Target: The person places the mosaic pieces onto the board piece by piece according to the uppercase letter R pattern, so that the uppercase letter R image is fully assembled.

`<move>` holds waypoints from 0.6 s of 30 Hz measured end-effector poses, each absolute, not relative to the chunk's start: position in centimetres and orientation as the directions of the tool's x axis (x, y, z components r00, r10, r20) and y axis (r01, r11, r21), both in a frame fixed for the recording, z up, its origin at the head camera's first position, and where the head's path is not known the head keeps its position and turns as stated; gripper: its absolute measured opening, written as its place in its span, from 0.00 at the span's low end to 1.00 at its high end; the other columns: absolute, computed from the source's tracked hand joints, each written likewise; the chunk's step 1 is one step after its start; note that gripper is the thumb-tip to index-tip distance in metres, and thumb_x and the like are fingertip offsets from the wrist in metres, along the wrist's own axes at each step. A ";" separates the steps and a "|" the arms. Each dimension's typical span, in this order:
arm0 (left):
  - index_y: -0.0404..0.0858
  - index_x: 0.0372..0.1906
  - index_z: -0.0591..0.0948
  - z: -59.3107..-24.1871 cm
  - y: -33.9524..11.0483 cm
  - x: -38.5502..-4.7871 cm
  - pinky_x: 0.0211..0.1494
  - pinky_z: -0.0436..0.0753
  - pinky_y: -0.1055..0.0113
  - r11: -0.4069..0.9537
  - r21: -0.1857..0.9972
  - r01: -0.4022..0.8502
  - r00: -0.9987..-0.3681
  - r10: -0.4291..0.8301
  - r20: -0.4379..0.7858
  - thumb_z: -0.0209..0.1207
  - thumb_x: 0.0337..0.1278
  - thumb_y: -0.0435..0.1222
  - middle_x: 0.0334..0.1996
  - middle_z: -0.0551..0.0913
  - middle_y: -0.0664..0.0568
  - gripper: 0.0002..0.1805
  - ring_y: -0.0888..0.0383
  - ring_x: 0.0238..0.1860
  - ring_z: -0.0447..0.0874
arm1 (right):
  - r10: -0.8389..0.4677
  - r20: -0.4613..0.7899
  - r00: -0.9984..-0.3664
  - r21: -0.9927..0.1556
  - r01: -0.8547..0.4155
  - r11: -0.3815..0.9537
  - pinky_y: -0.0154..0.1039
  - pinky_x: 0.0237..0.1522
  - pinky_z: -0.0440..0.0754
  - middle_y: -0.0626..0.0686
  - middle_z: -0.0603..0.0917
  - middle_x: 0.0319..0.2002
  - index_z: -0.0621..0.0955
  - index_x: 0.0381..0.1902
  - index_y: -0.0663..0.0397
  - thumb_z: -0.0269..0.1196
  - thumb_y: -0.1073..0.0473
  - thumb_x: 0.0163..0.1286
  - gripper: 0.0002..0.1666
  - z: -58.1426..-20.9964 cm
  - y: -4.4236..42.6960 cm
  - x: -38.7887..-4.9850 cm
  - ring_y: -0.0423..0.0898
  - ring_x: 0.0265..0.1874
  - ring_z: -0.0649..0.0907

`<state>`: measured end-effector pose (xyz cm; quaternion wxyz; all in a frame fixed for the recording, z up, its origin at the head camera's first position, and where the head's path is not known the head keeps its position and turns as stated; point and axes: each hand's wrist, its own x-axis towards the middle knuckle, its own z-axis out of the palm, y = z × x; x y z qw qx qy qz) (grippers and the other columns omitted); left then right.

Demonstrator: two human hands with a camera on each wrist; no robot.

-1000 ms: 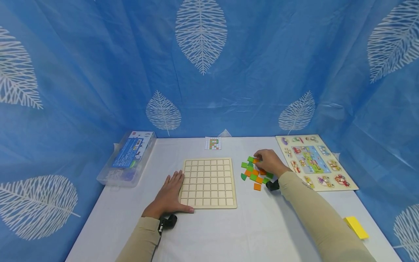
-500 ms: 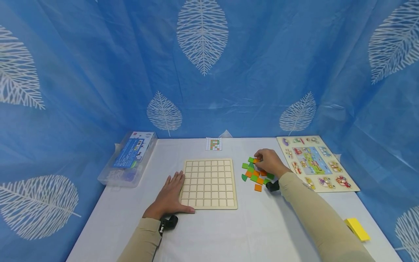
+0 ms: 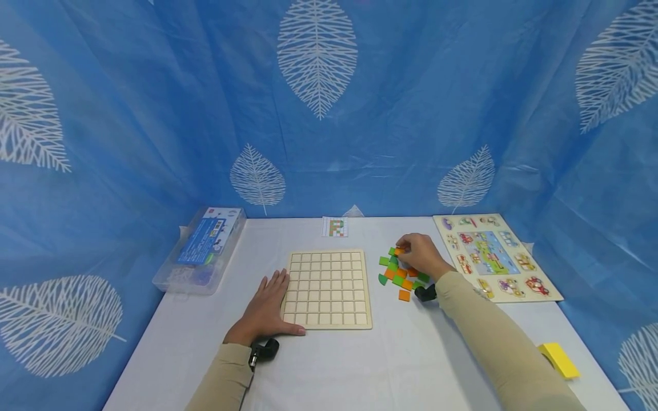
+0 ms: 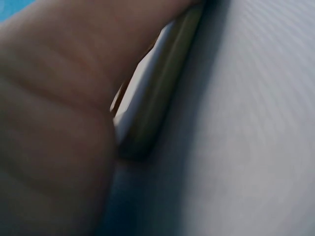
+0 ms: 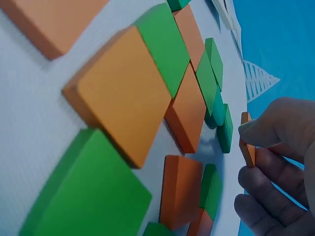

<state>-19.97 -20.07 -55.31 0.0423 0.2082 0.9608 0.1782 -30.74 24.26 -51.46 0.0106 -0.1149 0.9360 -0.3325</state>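
On the surface (image 3: 406, 354), a wooden grid board (image 3: 326, 290) sits between the left and right edges. Left hand (image 3: 266, 311) just lies along the board's left edge, fingers stretched out. Right hand (image 3: 420, 254), past its right edge, is over some loose tiles (image 3: 398, 280), fingers pinching one orange tile (image 5: 248, 153).

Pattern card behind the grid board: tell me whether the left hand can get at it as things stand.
Probably yes: the left hand holds nothing, and only the low, flat wooden grid board lies near its way to the pattern card.
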 end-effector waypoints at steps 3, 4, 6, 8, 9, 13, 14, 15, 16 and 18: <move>0.27 0.83 0.52 -55.3 -20.0 -19.9 0.83 0.42 0.45 0.852 0.355 0.386 -0.910 0.415 -0.005 0.71 0.28 0.78 0.83 0.50 0.36 0.84 0.42 0.83 0.42 | -0.220 0.072 -0.973 -0.634 -0.215 0.743 0.54 0.53 0.85 0.58 0.87 0.45 0.88 0.50 0.63 0.72 0.68 0.66 0.14 -51.5 24.0 -30.6 0.54 0.42 0.83; 0.27 0.83 0.52 -55.2 -20.0 -19.9 0.83 0.42 0.45 0.851 0.358 0.385 -0.910 0.414 -0.005 0.71 0.28 0.78 0.83 0.50 0.36 0.84 0.42 0.83 0.42 | -0.223 0.078 -0.972 -0.634 -0.221 0.741 0.54 0.53 0.85 0.58 0.87 0.45 0.88 0.50 0.63 0.72 0.68 0.66 0.14 -51.6 24.0 -30.6 0.54 0.43 0.83; 0.26 0.83 0.53 -55.2 -20.0 -19.9 0.82 0.43 0.45 0.846 0.365 0.387 -0.910 0.415 0.002 0.72 0.28 0.77 0.83 0.50 0.36 0.84 0.41 0.83 0.43 | -0.227 0.086 -0.970 -0.636 -0.229 0.737 0.54 0.53 0.86 0.57 0.87 0.45 0.88 0.50 0.63 0.72 0.68 0.67 0.13 -51.7 23.8 -30.5 0.54 0.43 0.84; 0.26 0.83 0.53 -55.1 -20.1 -19.8 0.82 0.42 0.45 0.844 0.371 0.387 -0.910 0.414 0.007 0.72 0.28 0.77 0.83 0.50 0.36 0.84 0.41 0.83 0.43 | -0.228 0.093 -0.969 -0.637 -0.234 0.734 0.53 0.52 0.86 0.57 0.87 0.45 0.88 0.50 0.62 0.72 0.68 0.68 0.13 -51.7 23.5 -30.4 0.53 0.42 0.84; 0.26 0.83 0.52 -55.1 -20.1 -19.8 0.83 0.42 0.45 0.843 0.374 0.387 -0.910 0.415 0.008 0.72 0.28 0.77 0.83 0.50 0.36 0.84 0.41 0.83 0.43 | -0.228 0.094 -0.969 -0.641 -0.235 0.730 0.53 0.52 0.86 0.57 0.87 0.45 0.88 0.50 0.62 0.72 0.68 0.68 0.12 -51.7 23.4 -30.4 0.53 0.42 0.84; 0.27 0.83 0.52 -55.3 -20.1 -19.9 0.83 0.41 0.45 0.846 0.366 0.388 -0.910 0.415 0.004 0.71 0.28 0.78 0.83 0.50 0.37 0.84 0.42 0.83 0.42 | -0.227 0.098 -0.969 -0.659 -0.234 0.714 0.53 0.51 0.86 0.56 0.87 0.44 0.88 0.49 0.62 0.72 0.67 0.68 0.12 -51.7 22.9 -30.2 0.53 0.42 0.84; 0.27 0.83 0.52 -55.3 -20.1 -19.9 0.83 0.41 0.45 0.847 0.364 0.387 -0.910 0.415 0.003 0.71 0.28 0.78 0.83 0.50 0.37 0.84 0.42 0.83 0.42 | -0.226 0.097 -0.969 -0.663 -0.232 0.712 0.53 0.51 0.86 0.56 0.87 0.43 0.88 0.49 0.62 0.72 0.67 0.69 0.11 -51.8 22.8 -30.3 0.53 0.42 0.84; 0.27 0.83 0.52 -55.4 -20.1 -19.9 0.83 0.41 0.45 0.848 0.361 0.388 -0.910 0.414 0.004 0.71 0.28 0.78 0.83 0.50 0.37 0.84 0.42 0.83 0.43 | -0.226 0.098 -0.969 -0.663 -0.232 0.712 0.52 0.52 0.86 0.55 0.87 0.43 0.88 0.49 0.62 0.72 0.66 0.69 0.11 -51.8 22.7 -30.3 0.52 0.42 0.84; 0.27 0.83 0.52 -55.4 -20.1 -19.9 0.83 0.41 0.45 0.849 0.361 0.386 -0.911 0.413 0.003 0.71 0.28 0.78 0.83 0.50 0.37 0.84 0.42 0.83 0.43 | -0.223 0.099 -0.970 -0.661 -0.232 0.713 0.52 0.52 0.86 0.55 0.87 0.43 0.88 0.48 0.61 0.73 0.66 0.69 0.11 -51.9 22.6 -30.3 0.52 0.42 0.84; 0.27 0.83 0.53 -55.4 -20.1 -19.9 0.83 0.41 0.45 0.848 0.365 0.385 -0.911 0.411 0.007 0.71 0.27 0.78 0.83 0.51 0.37 0.84 0.42 0.83 0.43 | -0.224 0.105 -0.969 -0.653 -0.237 0.719 0.51 0.52 0.86 0.54 0.87 0.43 0.89 0.49 0.60 0.73 0.65 0.69 0.11 -51.9 22.5 -30.4 0.52 0.42 0.84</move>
